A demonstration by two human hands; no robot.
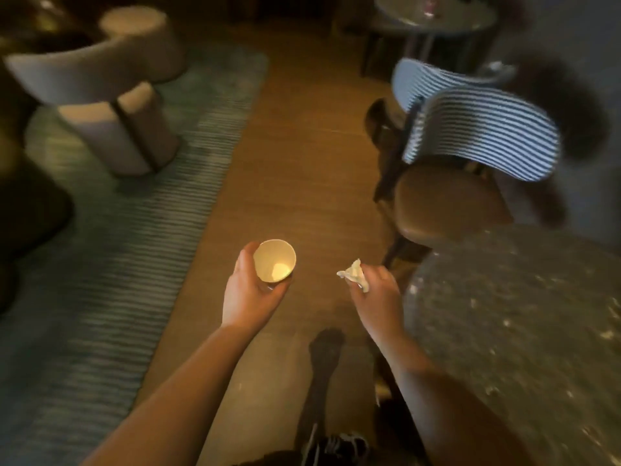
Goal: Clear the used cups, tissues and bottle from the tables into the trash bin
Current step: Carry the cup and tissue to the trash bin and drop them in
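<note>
My left hand (250,290) grips a paper cup (274,260) from below and the side; the cup's open mouth faces up and its pale inside looks empty. My right hand (374,290) pinches a crumpled white tissue (354,272) that sticks out past the fingers to the left. Both hands are held out over the wooden floor, the cup to the left of the tissue. No trash bin shows in this view.
A round speckled stone table (524,331) is at my right. Two striped-back chairs (480,132) stand beyond it. Another round table (437,15) with an item on it is far back right. Pale armchairs (100,105) sit on a teal rug (111,247) at left.
</note>
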